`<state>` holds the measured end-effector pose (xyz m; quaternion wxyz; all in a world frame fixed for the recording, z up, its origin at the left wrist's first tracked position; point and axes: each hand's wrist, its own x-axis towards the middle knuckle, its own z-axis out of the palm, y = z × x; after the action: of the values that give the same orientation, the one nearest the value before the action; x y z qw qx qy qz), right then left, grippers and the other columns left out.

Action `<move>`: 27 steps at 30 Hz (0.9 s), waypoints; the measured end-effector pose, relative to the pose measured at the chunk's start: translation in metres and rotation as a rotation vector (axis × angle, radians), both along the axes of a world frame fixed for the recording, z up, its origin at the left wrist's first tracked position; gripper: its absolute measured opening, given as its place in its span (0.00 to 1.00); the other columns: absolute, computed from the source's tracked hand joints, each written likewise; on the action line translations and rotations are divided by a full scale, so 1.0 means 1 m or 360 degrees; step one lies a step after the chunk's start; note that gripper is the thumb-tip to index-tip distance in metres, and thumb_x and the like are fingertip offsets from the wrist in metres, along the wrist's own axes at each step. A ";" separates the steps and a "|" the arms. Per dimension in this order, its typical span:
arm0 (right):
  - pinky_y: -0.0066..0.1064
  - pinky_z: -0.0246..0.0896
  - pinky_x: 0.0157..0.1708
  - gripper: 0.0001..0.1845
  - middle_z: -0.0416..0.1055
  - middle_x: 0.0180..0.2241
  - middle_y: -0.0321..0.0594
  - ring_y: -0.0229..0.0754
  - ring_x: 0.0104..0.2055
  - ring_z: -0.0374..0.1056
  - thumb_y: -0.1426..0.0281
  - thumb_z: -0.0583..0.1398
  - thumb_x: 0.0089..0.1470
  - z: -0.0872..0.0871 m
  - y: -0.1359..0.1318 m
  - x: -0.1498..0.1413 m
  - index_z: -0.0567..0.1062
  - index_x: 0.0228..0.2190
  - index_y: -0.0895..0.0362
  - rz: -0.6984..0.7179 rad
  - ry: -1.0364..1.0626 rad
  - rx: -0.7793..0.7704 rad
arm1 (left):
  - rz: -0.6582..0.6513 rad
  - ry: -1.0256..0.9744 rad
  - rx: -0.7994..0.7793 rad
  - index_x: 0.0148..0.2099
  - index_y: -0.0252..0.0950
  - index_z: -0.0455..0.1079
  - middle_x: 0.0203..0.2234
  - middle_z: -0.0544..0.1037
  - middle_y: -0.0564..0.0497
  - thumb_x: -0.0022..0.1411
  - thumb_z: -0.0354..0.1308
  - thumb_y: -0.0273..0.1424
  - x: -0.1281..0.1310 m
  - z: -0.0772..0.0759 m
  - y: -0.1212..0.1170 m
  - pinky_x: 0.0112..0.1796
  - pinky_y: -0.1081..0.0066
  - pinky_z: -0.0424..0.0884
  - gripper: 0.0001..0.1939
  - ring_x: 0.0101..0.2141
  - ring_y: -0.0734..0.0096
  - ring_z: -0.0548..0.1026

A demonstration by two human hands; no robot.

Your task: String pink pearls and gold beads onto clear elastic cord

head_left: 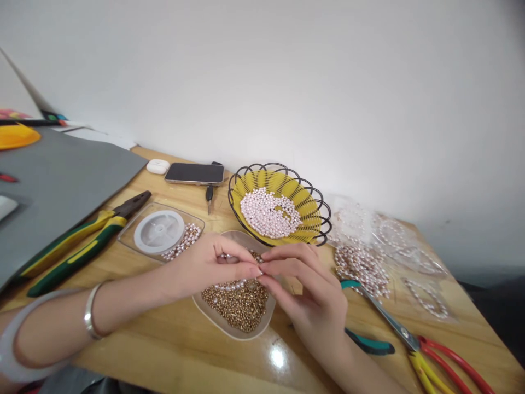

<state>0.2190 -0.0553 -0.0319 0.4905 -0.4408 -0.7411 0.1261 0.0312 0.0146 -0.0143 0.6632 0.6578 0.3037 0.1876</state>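
Observation:
My left hand (229,260) and my right hand (309,287) meet fingertip to fingertip, both pinched closed. A small pale bit of a bead strand (232,286) shows between the fingertips. More of the strand, with pearly pinkish beads, curves below my left hand; its other parts are hidden by the fingers. Directly beneath the hands is a beige tray (229,332) with many small gold beads (240,306). Just behind it stands a yellow basket (305,210) with a black looped rim, containing pale pink beads (268,213).
Left of the tray lie a clear box (127,235) with a white spool (159,232), and green-yellow pliers (86,241). A phone (194,173) and white earphone case (158,166) lie behind. To the right are heaped bead strands (361,268), plastic bags (394,235) and red-yellow-handled scissors (406,334).

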 end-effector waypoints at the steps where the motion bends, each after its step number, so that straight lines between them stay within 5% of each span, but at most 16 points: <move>1: 0.41 0.63 0.39 0.06 0.77 0.36 0.39 0.45 0.38 0.73 0.76 0.65 0.58 0.000 0.001 0.000 0.76 0.35 0.52 0.0006 0.0013 -0.0022 | -0.0003 0.0011 0.0028 0.32 0.32 0.79 0.15 0.64 0.58 0.60 0.60 0.34 0.000 0.000 0.001 0.19 0.78 0.52 0.11 0.19 0.79 0.56; 11: 0.34 0.68 0.35 0.11 0.75 0.34 0.41 0.42 0.36 0.72 0.82 0.60 0.58 0.000 0.000 0.000 0.72 0.37 0.55 0.0100 -0.0155 0.0067 | 0.0316 0.0110 0.0437 0.38 0.35 0.82 0.34 0.85 0.47 0.61 0.62 0.35 -0.007 -0.002 0.012 0.32 0.74 0.73 0.10 0.33 0.68 0.79; 19: 0.31 0.68 0.28 0.08 0.72 0.30 0.41 0.41 0.29 0.70 0.78 0.56 0.62 -0.018 0.000 -0.004 0.72 0.32 0.57 0.0076 -0.0603 -0.0338 | 0.0375 0.0206 0.0703 0.40 0.36 0.82 0.32 0.86 0.49 0.63 0.61 0.33 -0.008 -0.006 0.012 0.27 0.77 0.71 0.10 0.29 0.70 0.79; 27: 0.37 0.72 0.37 0.08 0.75 0.35 0.44 0.46 0.37 0.72 0.78 0.57 0.62 -0.015 0.001 -0.004 0.76 0.36 0.57 0.0227 -0.0398 -0.0373 | 0.0320 0.0218 0.0712 0.41 0.35 0.82 0.35 0.86 0.48 0.63 0.61 0.31 -0.008 -0.009 0.010 0.31 0.77 0.73 0.09 0.31 0.70 0.81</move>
<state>0.2150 -0.0539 -0.0467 0.3296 -0.4536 -0.8059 0.1903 0.0230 0.0243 -0.0236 0.4571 0.7658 0.3628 0.2702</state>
